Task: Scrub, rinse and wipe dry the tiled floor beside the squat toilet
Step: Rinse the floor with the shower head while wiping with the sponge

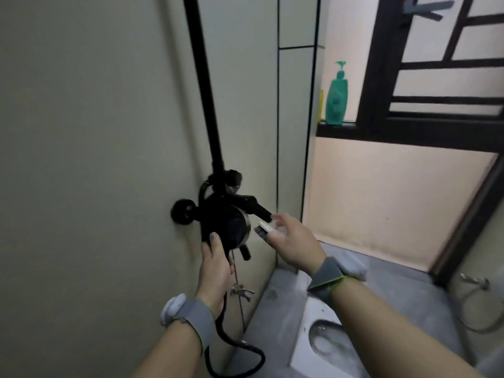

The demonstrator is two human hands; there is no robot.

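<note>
My left hand grips the black hand shower head from below, at the black wall mixer. Its black hose loops down along the wall. My right hand reaches toward the tip of the mixer's black lever, pinching a small white and dark object between thumb and fingers; blur hides what it is. The white squat toilet sits below my right forearm, with grey floor tiles around it that look foamy near the pan.
A black riser pipe runs up the wall from the mixer. A small metal tap sticks out low on the wall. A green pump bottle stands on the dark window ledge. A chrome hose fitting hangs at right.
</note>
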